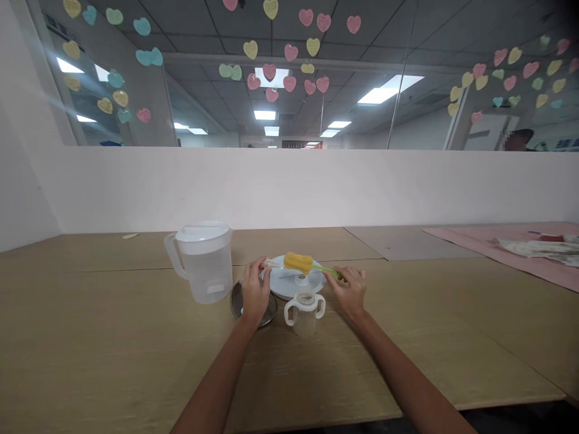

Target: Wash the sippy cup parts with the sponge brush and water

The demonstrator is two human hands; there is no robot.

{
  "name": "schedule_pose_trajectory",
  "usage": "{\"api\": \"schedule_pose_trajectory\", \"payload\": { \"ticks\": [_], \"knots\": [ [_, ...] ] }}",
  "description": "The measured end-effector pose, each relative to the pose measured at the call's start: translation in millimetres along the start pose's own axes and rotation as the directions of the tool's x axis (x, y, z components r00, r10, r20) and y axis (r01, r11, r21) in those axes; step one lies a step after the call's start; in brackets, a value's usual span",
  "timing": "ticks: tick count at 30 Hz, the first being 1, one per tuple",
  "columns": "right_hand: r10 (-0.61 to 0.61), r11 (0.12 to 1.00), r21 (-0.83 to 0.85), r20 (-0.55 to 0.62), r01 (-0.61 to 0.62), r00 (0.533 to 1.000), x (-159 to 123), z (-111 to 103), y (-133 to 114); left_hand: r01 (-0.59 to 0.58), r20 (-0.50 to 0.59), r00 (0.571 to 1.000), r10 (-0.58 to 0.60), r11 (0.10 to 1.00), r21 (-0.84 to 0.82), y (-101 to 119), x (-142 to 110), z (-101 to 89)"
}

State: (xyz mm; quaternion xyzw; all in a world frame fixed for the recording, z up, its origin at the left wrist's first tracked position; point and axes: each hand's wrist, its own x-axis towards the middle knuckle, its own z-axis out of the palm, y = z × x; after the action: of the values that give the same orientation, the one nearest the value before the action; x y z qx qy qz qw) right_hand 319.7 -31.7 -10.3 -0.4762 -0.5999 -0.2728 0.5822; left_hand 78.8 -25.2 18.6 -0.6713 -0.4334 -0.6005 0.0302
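Note:
My right hand [350, 289] pinches the thin green handle of a bottle brush with a yellow sponge head [298, 262]. The brush lies level, its head pointing left toward my left hand [256, 289]. Between my left fingertips is a small, whitish, see-through piece [271, 263], near the sponge tip; its kind is unclear. Beneath both hands is a white plate [283, 290]. In front of it stands an uncapped clear baby bottle with two white handles [305, 313]. Partly hidden behind my left hand is a round dark metal dish or strainer [270, 313].
A translucent lidded pitcher [208, 271] holding clear liquid stands left of my left hand. Far right, a pink cloth [470, 241] bears white fabric [538, 250]. The wooden table [113, 337] meets a white wall [294, 187] under windows with heart-shaped notes.

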Motion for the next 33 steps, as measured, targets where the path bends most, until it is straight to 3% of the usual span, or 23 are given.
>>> {"api": "schedule_pose_trajectory", "payload": {
  "ticks": [3, 6, 10, 18, 23, 27, 30, 33],
  "knots": [
    [0.045, 0.999, 0.014, -0.036, -0.045, 0.998, 0.6, -0.1, 0.8, -0.025, 0.02, 0.999, 0.025, 1.0, 0.006, 2.8, -1.1, -1.8],
    [-0.028, 0.999, 0.036, 0.045, 0.027, 0.999, -1.0, 0.8, -2.7, -0.115, 0.056, 0.992, 0.113, 0.993, 0.038, 8.1, -5.7, -1.0],
    [-0.046, 0.999, -0.027, 0.055, 0.048, 0.997, -2.2, 3.0, -3.8, -0.212, 0.006, 0.977, 0.212, 0.976, 0.051, 12.5, -10.5, 1.2],
    [-0.119, 0.993, -0.013, 0.06, 0.12, 0.991, -1.6, 2.6, -2.4, -0.164, -0.063, 0.984, 0.166, 0.985, 0.048, 14.7, -4.2, -3.8],
    [-0.083, 0.996, -0.022, 0.043, 0.084, 0.996, -0.7, 1.3, -2.9, -0.023, -0.073, 0.997, 0.025, 0.999, 0.028, 2.1, 2.7, -6.4],
    [-0.053, 0.998, -0.039, 0.039, 0.055, 0.998, -0.8, 1.4, -0.1, 0.224, -0.061, 0.973, -0.223, 0.974, 0.019, -18.9, 9.4, -9.7],
    [-0.051, 0.997, -0.056, 0.048, 0.054, 0.998, -1.2, 1.9, 1.7, 0.386, 0.055, 0.917, -0.396, 0.913, 0.131, -34.2, 12.6, -12.4],
    [-0.045, 0.996, -0.071, 0.055, 0.049, 0.997, -1.4, 2.0, 2.3, 0.382, 0.221, 0.88, -0.422, 0.902, 0.202, -44.9, 11.1, -11.4]
  ]
}}
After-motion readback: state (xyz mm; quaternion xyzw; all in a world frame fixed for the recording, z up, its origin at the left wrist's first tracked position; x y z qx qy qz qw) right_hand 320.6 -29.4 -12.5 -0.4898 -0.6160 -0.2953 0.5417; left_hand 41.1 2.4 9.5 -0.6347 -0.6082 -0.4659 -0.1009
